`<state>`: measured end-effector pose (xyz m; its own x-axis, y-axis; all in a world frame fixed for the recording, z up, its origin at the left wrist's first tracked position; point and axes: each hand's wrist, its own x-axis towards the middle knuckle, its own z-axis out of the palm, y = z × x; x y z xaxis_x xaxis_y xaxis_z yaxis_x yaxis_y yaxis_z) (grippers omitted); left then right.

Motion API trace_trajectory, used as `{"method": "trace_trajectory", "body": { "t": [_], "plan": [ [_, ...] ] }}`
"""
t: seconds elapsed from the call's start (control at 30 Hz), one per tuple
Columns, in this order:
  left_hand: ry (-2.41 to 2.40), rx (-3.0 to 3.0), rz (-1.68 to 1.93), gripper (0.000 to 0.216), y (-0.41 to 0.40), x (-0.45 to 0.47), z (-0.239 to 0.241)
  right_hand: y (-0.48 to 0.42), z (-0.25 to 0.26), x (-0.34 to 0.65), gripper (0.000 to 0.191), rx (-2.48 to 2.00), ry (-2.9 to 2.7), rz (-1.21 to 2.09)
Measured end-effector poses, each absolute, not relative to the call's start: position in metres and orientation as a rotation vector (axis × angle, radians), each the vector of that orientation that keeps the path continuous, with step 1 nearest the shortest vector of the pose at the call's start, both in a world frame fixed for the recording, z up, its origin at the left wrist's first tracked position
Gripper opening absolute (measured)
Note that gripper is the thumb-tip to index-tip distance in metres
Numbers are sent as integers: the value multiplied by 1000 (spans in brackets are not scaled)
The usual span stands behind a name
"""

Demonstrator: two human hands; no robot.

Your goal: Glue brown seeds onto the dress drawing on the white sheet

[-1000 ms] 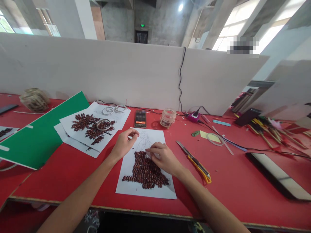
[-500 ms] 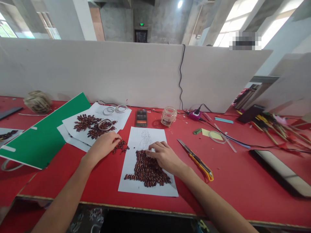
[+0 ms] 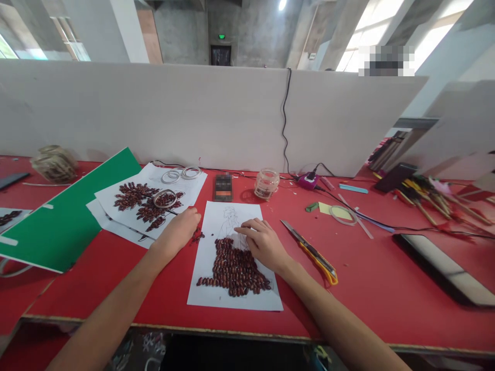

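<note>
On the red table lies a white sheet [image 3: 201, 257] with a pencil drawing of a figure [image 3: 229, 219] at its top. Glossy dark-brown beans [image 3: 235, 270] cover its lower part in close rows. My right hand [image 3: 267, 246] hovers over or rests on the sheet just above the bean rows, fingers loosely stretched and apart, with nothing visible in them. Left of the sheet, my left hand [image 3: 184, 226] has its fingertips pinched together beside a small pile of loose beans [image 3: 198, 236], partly covering it. Whatever those fingertips hold is too small to make out.
Papers with bean-covered leaf shapes [image 3: 135, 197] and a tape roll [image 3: 165, 199] lie left, beside a green board [image 3: 77, 216]. Behind the sheet are a phone [image 3: 223, 186] and a glass jar [image 3: 266, 183]. A yellow utility knife [image 3: 311, 252] and a black phone [image 3: 444, 268] lie right.
My right hand has lifted slightly off the top bean row, its fingers straighter. My left hand has moved right over the loose beans and hides more of them. The view has shifted slightly.
</note>
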<state>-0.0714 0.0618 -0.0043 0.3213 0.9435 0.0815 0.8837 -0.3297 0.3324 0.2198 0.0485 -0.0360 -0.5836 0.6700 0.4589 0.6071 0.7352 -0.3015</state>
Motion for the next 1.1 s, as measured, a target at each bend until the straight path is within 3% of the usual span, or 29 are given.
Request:
{"method": "trace_trajectory", "body": {
  "t": [0.2, 0.43, 0.97, 1.1],
  "plan": [
    [1330, 2012, 730, 7, 59, -37, 2, 46, -32, 212, 39, -911, -2175, 359],
    [826, 1240, 792, 29, 50, 3, -8, 40, -31, 204, 27, -872, -1996, 471],
    [770, 964, 829, 39, 43, 7, -19, 37, -26, 206, 20, -885, -1994, 442],
    [930, 985, 1063, 37, 51, -4, -19, 38, -24, 212, 15, -935, -2136, 499]
  ]
}}
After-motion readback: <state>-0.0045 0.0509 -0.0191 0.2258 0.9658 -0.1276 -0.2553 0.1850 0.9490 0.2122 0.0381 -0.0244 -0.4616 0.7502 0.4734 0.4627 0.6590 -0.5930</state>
